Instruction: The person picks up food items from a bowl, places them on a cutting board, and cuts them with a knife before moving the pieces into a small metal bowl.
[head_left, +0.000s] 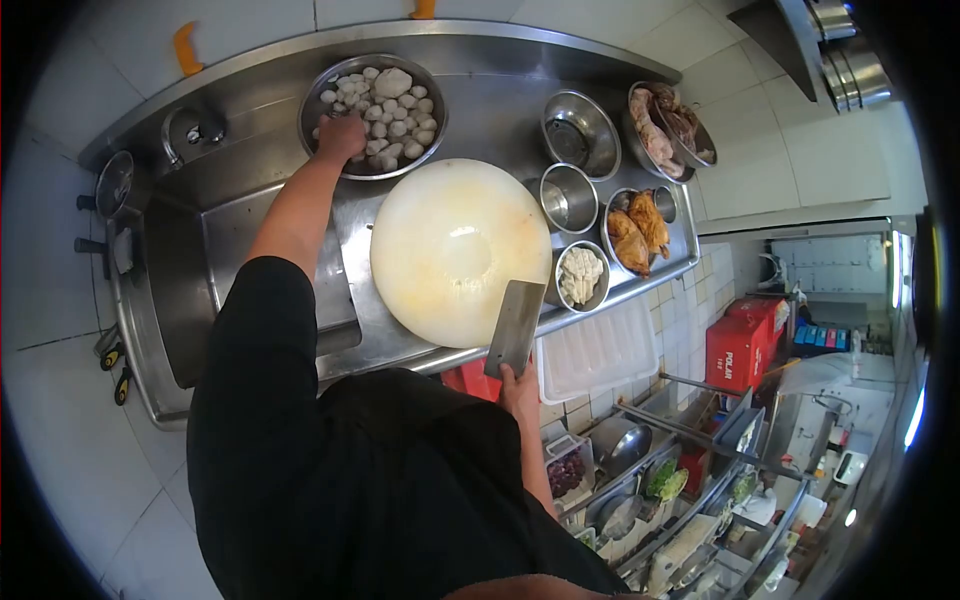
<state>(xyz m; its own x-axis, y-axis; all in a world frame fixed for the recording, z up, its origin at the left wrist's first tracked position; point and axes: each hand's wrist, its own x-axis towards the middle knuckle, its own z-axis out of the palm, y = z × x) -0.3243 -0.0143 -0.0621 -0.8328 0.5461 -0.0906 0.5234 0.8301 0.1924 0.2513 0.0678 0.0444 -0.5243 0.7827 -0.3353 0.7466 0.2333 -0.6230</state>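
Observation:
My left hand (341,137) reaches into a steel bowl (316,98) full of pale round balls (392,110) at the back of the counter; its fingers rest among them, and what they grip is hidden. My right hand (519,388) holds a cleaver (515,326) by its handle, the blade lying over the near edge of a large round pale chopping block (455,250). The block's top is bare.
A sink (225,280) lies left of the block. On the right stand empty steel bowls (580,135), a bowl of white pieces (581,275), a bowl of browned poultry (637,232) and a bowl of raw meat (665,125). A white tray (598,350) and shelves sit below.

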